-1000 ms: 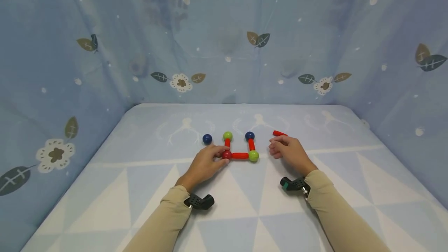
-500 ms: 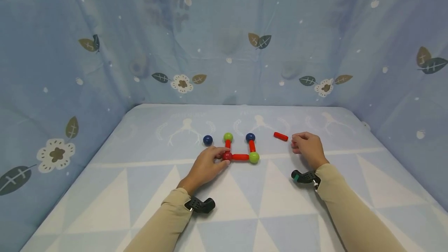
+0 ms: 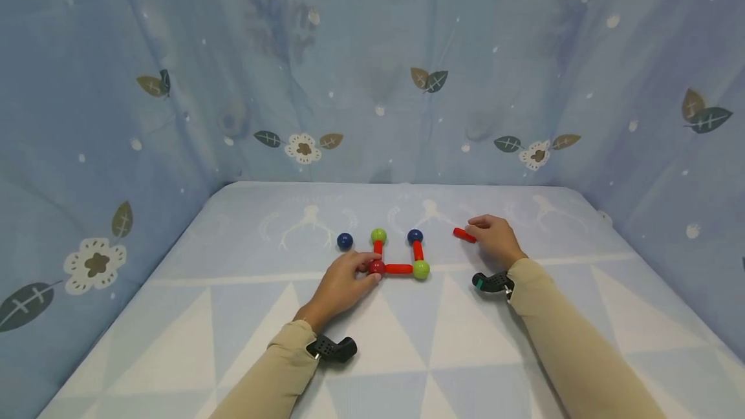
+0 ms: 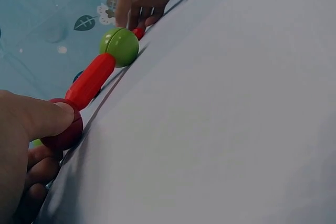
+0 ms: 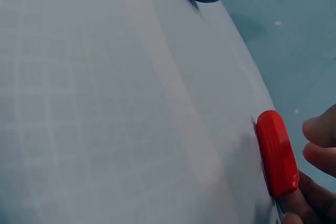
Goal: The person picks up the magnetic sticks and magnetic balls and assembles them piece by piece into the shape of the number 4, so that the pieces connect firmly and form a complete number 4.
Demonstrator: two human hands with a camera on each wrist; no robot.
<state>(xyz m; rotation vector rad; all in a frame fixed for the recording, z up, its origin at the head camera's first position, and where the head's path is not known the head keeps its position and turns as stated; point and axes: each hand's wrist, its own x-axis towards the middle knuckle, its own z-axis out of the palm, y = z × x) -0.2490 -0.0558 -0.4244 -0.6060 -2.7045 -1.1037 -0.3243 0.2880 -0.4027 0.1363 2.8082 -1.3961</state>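
A U-shaped frame of balls and red rods lies on the table. My left hand (image 3: 342, 288) pinches its dark red ball (image 3: 377, 267) between thumb and fingers. From that ball one red rod (image 3: 399, 269) runs right to a green ball (image 3: 421, 269), and another runs back to a second green ball (image 3: 378, 235). A further rod joins the right green ball to a blue ball (image 3: 415, 236). My right hand (image 3: 495, 238) is at the right end of a loose red rod (image 5: 276, 153), fingers spread about that end; the rod lies on the table.
A loose blue ball (image 3: 345, 241) lies behind my left hand, left of the frame. The patterned tabletop (image 3: 279, 374) ends at the back against a blue curtain (image 3: 372, 83). Dark wrist devices sit at both cuffs.
My right hand moved right past the loose red rod, then came back left to its right end. My left hand stays on the dark red ball. The head view tilted up slightly.
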